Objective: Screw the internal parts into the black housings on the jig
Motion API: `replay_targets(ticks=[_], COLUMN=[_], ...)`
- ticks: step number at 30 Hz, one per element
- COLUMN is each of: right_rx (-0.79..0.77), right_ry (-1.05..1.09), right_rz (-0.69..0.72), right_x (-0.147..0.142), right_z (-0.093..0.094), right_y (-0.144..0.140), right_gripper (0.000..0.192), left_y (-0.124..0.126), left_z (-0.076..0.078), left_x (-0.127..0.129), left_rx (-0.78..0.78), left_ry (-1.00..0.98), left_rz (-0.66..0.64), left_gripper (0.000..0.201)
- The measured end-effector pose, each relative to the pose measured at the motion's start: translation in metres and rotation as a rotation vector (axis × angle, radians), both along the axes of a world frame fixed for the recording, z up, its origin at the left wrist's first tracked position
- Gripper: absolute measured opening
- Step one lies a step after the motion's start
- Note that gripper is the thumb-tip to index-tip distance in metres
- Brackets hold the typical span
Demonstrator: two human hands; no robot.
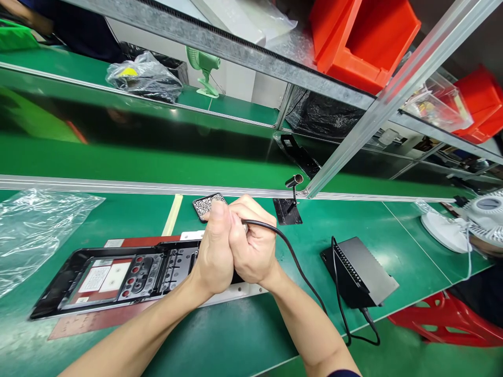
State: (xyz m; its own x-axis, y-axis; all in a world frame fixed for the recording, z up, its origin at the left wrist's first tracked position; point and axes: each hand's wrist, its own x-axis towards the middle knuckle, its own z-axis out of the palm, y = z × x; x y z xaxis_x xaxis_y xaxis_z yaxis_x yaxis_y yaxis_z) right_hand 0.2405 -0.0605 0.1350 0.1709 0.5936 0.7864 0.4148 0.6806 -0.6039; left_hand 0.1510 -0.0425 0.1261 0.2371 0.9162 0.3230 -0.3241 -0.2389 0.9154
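My left hand (214, 251) and my right hand (253, 246) are clasped together around a corded tool, whose black cable (298, 267) leaves my right hand and runs right toward the table edge. The tool's body and tip are hidden by my fingers. Both hands hover over the right end of a long black plastic panel (113, 277) that lies on a red-brown mat (90, 322) on the green table. A small black tray of tiny screws (205, 205) sits just behind my hands.
A black power box (363, 269) with cables lies to the right. A clear plastic bag (35, 230) is at left. A small stand with a metal tube (293, 201) stands behind. A white fan (467, 222) and red stool (448, 319) are at far right. Red bins (361, 39) sit on the shelf above.
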Motion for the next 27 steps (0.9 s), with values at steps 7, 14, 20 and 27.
replay_targets(ticks=[7, 14, 20, 27], right_rx=[-0.022, -0.061, -0.080, -0.049], right_ry=[0.008, 0.008, 0.003, -0.002], right_rz=[0.010, 0.020, 0.012, 0.013], right_x=[0.0000, 0.0007, 0.0002, 0.0003], right_z=[0.0009, 0.0033, 0.0028, -0.0026], right_y=[-0.0009, -0.0042, -0.0033, -0.0003], right_gripper=[0.034, 0.032, 0.034, 0.033], left_y=[-0.0005, -0.0009, -0.0004, -0.0013], left_z=[0.0016, -0.0009, -0.0031, -0.0031], left_x=[-0.0010, -0.0016, -0.0018, -0.0021], left_rx=[0.026, 0.052, 0.029, -0.010], left_ry=[0.029, 0.077, 0.069, 0.091], left_rz=[-0.039, 0.029, 0.013, -0.009], left_gripper=[0.067, 0.070, 0.068, 0.070])
